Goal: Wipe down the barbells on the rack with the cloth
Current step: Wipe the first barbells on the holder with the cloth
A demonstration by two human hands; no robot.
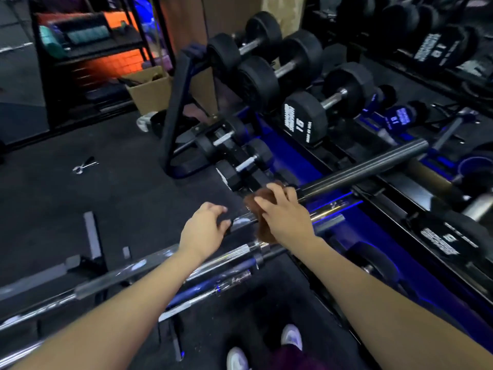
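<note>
Head view looks down on a gym floor of dark rubber matting, with a black shelving unit at the far left lit orange and blue behind it. An open cardboard box stands on the floor beside the shelves; dark items show inside it, too blurred to tell what they are. A metal clip lies loose on the matting. To the right runs a blue and black rack carrying black dumbbells in rows, one marked 15, with smaller ones on the lower tier. Several chrome barbells lie side by side across the lower left, their ends reaching toward the rack. A further barbell with a black sleeve slants up to the right. The brown cloth is draped over the shaft of this barbell just below the black sleeve, part of it hanging down beneath the bar. The right hand grips the cloth, fingers curled over it and round the bar. The left hand is just beside it to the left, fingers loosely curved with the tips at the bar's chrome end; whether they actually grasp it cannot be told. White shoes show at the bottom edge.
</note>
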